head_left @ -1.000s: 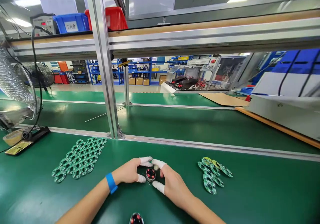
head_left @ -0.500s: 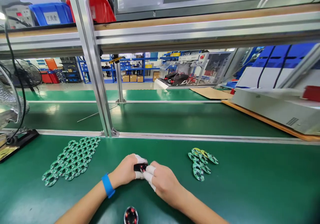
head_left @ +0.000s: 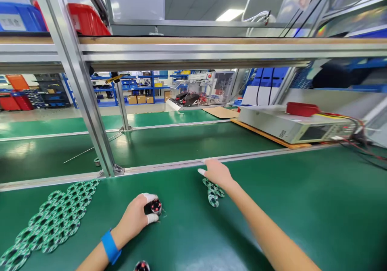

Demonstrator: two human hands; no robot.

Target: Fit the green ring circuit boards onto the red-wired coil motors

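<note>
My left hand (head_left: pixel 137 214), with a blue wristband and white finger covers, grips a small black cylindrical part (head_left: pixel 156 206) whose end shows red spots. My right hand (head_left: pixel 216 172) is over the small group of green ring pieces (head_left: pixel 213 198), thumb and fingers apart, and hides some of them. A second black part with red spots (head_left: pixel 142 266) stands at the bottom edge, partly out of view. Many green rings (head_left: pixel 56 218) lie in a flat cluster on the left of the green mat.
A metal upright (head_left: pixel 80 81) rises at the left behind the ring cluster. Farther back on the right, a grey instrument (head_left: pixel 269 121) rests on a wooden board. A shelf (head_left: pixel 193 53) crosses above, holding blue and red bins.
My right hand has left the part in my left hand and moved right and away to the small ring group. The view has turned to the right.
</note>
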